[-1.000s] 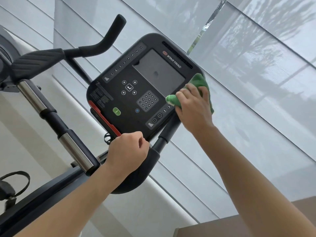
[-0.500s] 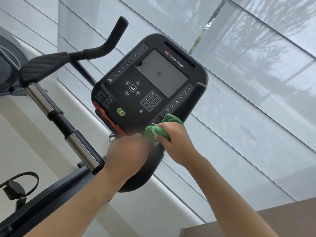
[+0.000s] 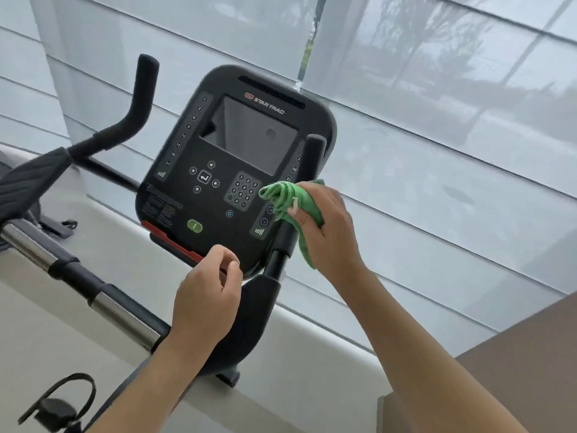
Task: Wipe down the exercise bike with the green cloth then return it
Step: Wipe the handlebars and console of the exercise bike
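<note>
The exercise bike's black console (image 3: 237,170) faces me, with a dark screen, a keypad and a green button. My right hand (image 3: 327,226) is shut on the bunched green cloth (image 3: 285,198) and presses it around the upright right handlebar (image 3: 307,170) beside the console's lower right edge. My left hand (image 3: 206,295) hovers just below the console's red bottom strip, fingers loosely curled with nothing in them, in front of the curved black handlebar base (image 3: 256,310).
The left handlebar (image 3: 137,101) rises at upper left, and a chrome and black bar (image 3: 81,276) runs across the lower left. A pedal with a strap (image 3: 59,404) sits at bottom left. Window blinds fill the background; a brown surface (image 3: 515,370) lies at lower right.
My right hand moved the cloth from the console's right edge down to its lower corner, then onto the right handlebar. My left hand let go of the handlebar base and loosened. The view shifted.
</note>
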Demonstrator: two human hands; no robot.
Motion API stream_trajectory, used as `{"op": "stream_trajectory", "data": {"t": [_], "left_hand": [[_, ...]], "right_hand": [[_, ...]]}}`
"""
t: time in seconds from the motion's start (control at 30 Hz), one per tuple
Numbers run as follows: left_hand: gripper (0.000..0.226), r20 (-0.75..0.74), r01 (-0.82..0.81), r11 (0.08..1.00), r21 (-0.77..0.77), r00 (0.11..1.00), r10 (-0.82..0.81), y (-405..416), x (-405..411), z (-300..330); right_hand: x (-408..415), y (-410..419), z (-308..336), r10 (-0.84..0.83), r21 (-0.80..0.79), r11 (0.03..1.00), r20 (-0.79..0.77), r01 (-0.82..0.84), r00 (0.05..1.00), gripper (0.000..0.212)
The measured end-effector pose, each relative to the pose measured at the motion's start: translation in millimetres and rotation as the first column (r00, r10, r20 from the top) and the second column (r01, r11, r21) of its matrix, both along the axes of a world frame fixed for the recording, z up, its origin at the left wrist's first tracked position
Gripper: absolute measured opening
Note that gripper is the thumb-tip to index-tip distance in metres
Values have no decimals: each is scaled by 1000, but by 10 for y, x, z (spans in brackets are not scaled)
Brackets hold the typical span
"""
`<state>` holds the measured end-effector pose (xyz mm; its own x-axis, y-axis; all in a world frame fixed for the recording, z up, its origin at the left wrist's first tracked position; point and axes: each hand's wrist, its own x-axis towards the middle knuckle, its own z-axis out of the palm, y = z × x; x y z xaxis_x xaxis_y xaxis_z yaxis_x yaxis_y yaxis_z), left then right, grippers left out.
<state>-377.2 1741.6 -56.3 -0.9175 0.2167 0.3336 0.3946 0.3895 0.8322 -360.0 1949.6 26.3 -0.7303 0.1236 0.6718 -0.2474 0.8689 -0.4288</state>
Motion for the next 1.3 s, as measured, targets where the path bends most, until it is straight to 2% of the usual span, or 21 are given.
{"op": "stream_trajectory", "data": {"t": [0.1,0.17,0.2,0.4,0.57,0.63,0.83,0.9,0.97,1.07,1.13,1.2,1.3], "left_hand": [[12,-15,32,997,-77,999,-33,25,12,11],[13,-7,48,996,-73,999,-49,25,-3,8],[14,5,52,997,-63,999,-52,27,-8,9],[12,18,73,994,-76,997,-72,113,-37,62],[17,-69,150,986,-79,985,-155,316,-121,266],[22,-109,161,983,-85,980,-170,433,-179,348],[37,-165,170,967,-191,965,-202,815,-197,328],[39,-203,141,956,-259,959,-196,888,-133,268],[39,-223,106,958,-266,960,-169,905,-132,245],[36,-251,73,961,-268,957,-143,875,-157,249],[35,-270,67,962,-266,953,-141,888,-154,255],[36,-275,61,964,-257,952,-133,909,-146,250],[38,-290,48,966,-254,949,-124,917,-160,243]], "right_hand": [[-160,48,-144,-139,60,988,-17,140,990,30],[-161,-22,-427,-163,139,978,26,158,986,31],[-131,-58,-533,-151,128,981,34,146,988,32],[150,-67,-654,-14,-164,986,94,30,995,33],[375,77,-730,151,-324,940,124,-104,981,34],[397,218,-710,135,-357,929,86,-96,987,34],[30,683,-198,-80,-448,894,-133,12,988,33],[-214,772,42,-78,-448,894,-167,-6,983,38],[-464,738,190,9,-455,887,-161,-83,987,43],[-685,535,207,136,-615,757,-182,-221,974,41],[-701,463,101,116,-677,697,-216,-234,970,30],[-642,451,-101,106,-697,679,-217,-230,971,22],[-462,395,-558,127,-764,610,-168,-210,978,22]]}}
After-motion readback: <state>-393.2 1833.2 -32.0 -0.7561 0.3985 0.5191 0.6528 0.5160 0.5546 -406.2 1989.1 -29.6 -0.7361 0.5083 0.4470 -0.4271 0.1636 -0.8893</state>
